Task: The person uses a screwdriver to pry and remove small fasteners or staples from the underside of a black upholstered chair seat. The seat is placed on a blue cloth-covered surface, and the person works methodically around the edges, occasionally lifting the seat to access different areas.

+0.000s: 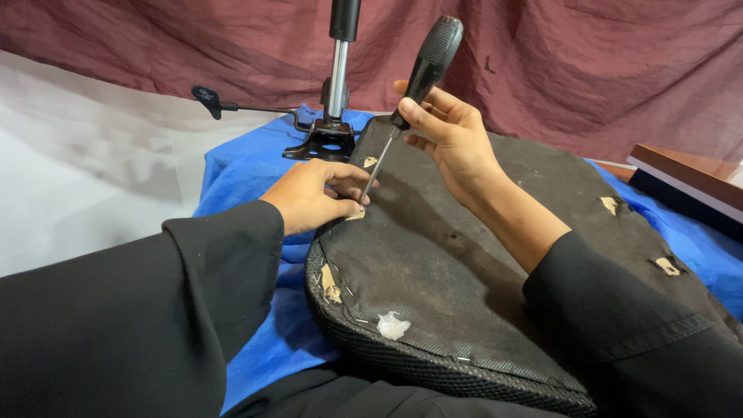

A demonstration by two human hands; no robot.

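An upturned office chair seat (464,279), covered in black fabric stapled along its edge, lies in front of me on a blue cloth (248,178). My right hand (453,139) grips a black-handled screwdriver (424,66), whose shaft slants down to the seat's left edge. My left hand (313,193) rests on that edge, fingertips pinched right beside the screwdriver tip. Both arms wear black sleeves.
A chair mechanism with a chrome gas cylinder (337,77) and a black lever (207,97) stands behind the seat. Dark red cloth (580,54) hangs at the back. Stacked boards (689,182) lie at the right. A white surface (85,170) spreads to the left.
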